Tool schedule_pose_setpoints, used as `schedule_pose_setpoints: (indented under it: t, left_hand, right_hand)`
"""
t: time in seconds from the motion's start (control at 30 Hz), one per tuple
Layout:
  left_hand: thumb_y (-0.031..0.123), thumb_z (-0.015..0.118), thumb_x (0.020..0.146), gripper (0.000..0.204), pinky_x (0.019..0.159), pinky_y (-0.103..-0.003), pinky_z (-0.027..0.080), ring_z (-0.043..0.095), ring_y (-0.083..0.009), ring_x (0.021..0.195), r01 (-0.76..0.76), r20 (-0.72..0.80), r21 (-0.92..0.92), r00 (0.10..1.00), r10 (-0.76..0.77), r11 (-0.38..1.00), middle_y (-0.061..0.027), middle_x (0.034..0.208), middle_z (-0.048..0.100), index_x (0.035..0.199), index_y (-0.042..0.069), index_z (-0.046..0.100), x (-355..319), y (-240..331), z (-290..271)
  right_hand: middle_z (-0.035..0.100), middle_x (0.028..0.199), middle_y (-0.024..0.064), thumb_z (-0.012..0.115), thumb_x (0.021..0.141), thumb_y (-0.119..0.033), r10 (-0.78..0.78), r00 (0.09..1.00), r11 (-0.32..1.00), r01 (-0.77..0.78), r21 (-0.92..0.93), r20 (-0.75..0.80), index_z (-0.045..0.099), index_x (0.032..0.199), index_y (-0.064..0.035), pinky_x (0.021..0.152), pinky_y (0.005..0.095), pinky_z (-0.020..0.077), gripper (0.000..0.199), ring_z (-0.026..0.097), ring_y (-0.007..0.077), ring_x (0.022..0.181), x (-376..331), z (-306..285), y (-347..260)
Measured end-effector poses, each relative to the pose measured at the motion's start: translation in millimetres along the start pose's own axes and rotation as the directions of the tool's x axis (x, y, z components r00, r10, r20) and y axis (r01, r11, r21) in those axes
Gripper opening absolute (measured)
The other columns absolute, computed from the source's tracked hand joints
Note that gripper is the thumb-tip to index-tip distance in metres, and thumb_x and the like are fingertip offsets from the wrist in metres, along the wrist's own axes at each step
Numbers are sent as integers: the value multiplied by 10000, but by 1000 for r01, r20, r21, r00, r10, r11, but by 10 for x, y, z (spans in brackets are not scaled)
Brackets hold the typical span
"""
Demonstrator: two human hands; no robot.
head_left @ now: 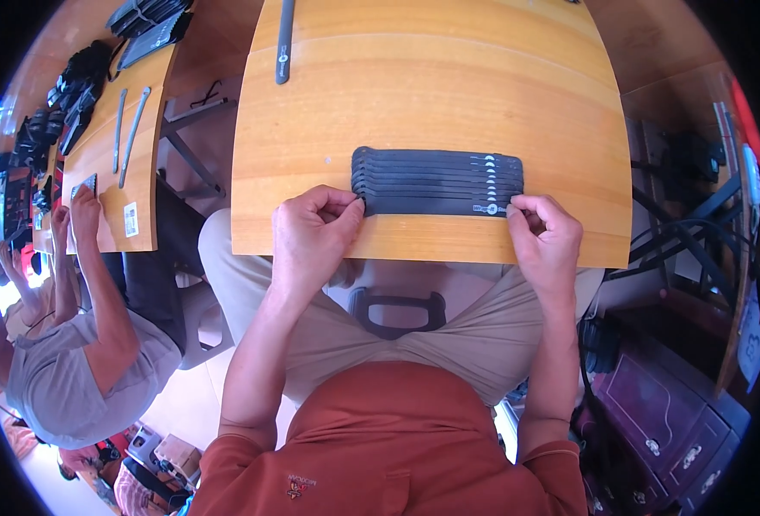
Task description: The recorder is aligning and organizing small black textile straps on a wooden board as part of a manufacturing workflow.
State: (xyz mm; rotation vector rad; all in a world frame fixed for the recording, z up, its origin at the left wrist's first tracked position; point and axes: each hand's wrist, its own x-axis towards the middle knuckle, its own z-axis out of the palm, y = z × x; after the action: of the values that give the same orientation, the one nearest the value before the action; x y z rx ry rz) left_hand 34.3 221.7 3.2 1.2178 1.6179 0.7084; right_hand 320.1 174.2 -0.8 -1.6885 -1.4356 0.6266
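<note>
A fanned stack of flat black straps (431,182) with rounded ends lies near the front edge of the wooden table, each strap overlapping the one beside it. White printing lines up toward their right ends. My left hand (311,236) pinches the left end of the nearest strap (423,206) between thumb and forefinger. At that strap's right end, my right hand (547,245) has its thumb and fingertips closed on the corner. The strap lies level between both hands, against the rest of the stack.
A single black strap (284,43) lies at the table's far left. On the left, a co-worker (96,361) sits at another table (139,129) holding straps, with two loose ones and black bundles (79,82) on it. Dark wooden drawers (664,430) stand at lower right.
</note>
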Motion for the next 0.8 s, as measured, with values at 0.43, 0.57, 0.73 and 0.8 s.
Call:
schedule_pose_setpoints:
  t: [0.43, 0.57, 0.73, 0.8]
  left_hand:
    - [124, 774, 872, 171, 611, -287, 536, 660, -119, 616, -47, -44, 87, 998, 51, 995, -95, 694, 725, 914, -42, 769, -13, 2, 19]
    - [119, 770, 871, 166, 613, -295, 538, 668, -132, 618, -73, -42, 114, 996, 79, 991, -103, 702, 727, 907, -42, 761, -13, 5, 16]
    - [115, 769, 875, 162, 612, -304, 536, 673, -141, 623, -113, -45, 183, 991, 123, 977, -107, 701, 723, 902, -43, 747, -53, 88, 13]
    - [115, 770, 881, 164, 611, -307, 536, 674, -145, 627, -123, -34, 180, 991, 131, 976, -107, 698, 715, 895, -45, 740, -51, 80, 5]
  right_hand:
    - [698, 777, 138, 697, 868, 30, 1, 1000, 999, -1, -35, 2, 706, 927, 44, 583, 299, 492, 61, 643, 173, 592, 3, -14, -28]
    - [699, 781, 144, 700, 865, 25, -17, 1000, 999, 17, -36, -2, 705, 926, 43, 587, 311, 499, 65, 655, 194, 596, 7, -4, -9]
    - [689, 781, 143, 702, 864, 10, -28, 1000, 998, 28, -63, -4, 703, 925, 29, 594, 330, 507, 64, 658, 216, 604, -2, 0, -3]
    - [687, 783, 143, 699, 864, 7, -27, 1000, 997, 27, -74, -2, 703, 925, 26, 599, 336, 509, 64, 658, 223, 609, -6, 1, -19]
